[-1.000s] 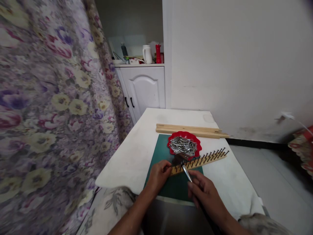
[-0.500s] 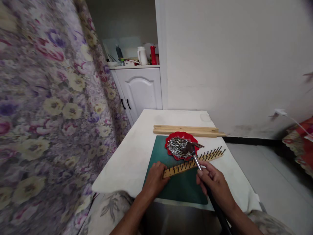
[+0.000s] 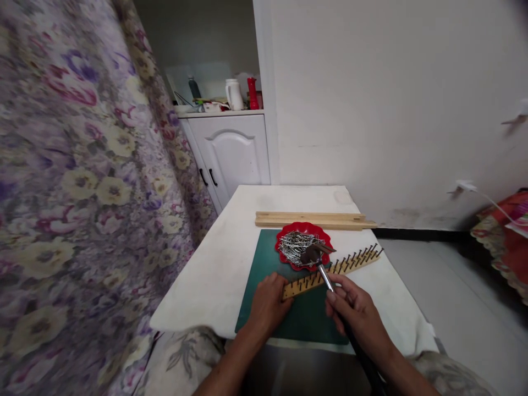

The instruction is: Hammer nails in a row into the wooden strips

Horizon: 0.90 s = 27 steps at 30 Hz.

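A claw hammer with a dark head, metal neck and black handle is in my right hand, fingers wrapped round it. Its head hangs over the red scalloped dish, which holds a heap of silvery nails. My left hand grips the near left end of a wooden strip. Rows of dark nails stand up from that strip, which slants up to the right, partly behind the hammer. Beneath lies a green mat.
Wooden slats lie across the back of the white-covered table. Behind stands a white cabinet, with a white jug and a red bottle on top. A floral curtain hangs at the left.
The wooden strip and my left hand have shifted slightly right across the mat. The hammer has moved a little left, still over the dish. The whole view has turned slightly.
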Tool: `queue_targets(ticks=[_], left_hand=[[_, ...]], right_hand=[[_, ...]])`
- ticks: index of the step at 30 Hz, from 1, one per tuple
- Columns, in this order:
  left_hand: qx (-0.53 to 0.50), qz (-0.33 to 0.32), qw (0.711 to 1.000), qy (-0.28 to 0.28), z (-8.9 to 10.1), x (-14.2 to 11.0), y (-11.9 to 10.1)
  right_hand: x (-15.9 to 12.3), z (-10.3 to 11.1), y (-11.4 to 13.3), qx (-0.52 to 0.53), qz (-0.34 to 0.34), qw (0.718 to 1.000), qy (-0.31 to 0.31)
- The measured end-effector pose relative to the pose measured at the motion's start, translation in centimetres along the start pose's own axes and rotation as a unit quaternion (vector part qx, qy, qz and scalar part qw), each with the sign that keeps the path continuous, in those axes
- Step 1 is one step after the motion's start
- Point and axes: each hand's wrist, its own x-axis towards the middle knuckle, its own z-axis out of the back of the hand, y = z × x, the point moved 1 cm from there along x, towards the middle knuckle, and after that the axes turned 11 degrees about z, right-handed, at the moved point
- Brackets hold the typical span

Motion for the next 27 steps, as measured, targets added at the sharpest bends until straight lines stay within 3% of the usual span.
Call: queue_targets(ticks=[6,12,15,22,27], left_hand=[[-0.011,0.002,1.000,0.015,0.8,-0.4,0.6],[-0.085,0.000,0.995,0.056,2.7,0.0,1.2],[-0.118,-0.015,0.992,0.035,3.7,0.9,0.9],[-0.046,-0.138,0.989,-0.019,2.9,6.7,-2.5],[0.022,-0.087,0.996,0.010,1.5,10.9,-4.2]], right_hand=[[0.7,1.4,1.0,-0.003,0.026,0.999,-0.032],[1.1,2.5,1.9,0.010,0.047,0.997,-0.061],[1.2,2.7,1.9,0.019,0.047,0.996,-0.069],[1.3,2.7,2.0,0.024,0.050,0.996,-0.064],[1.4,2.7,1.7,0.021,0.047,0.997,-0.058]])
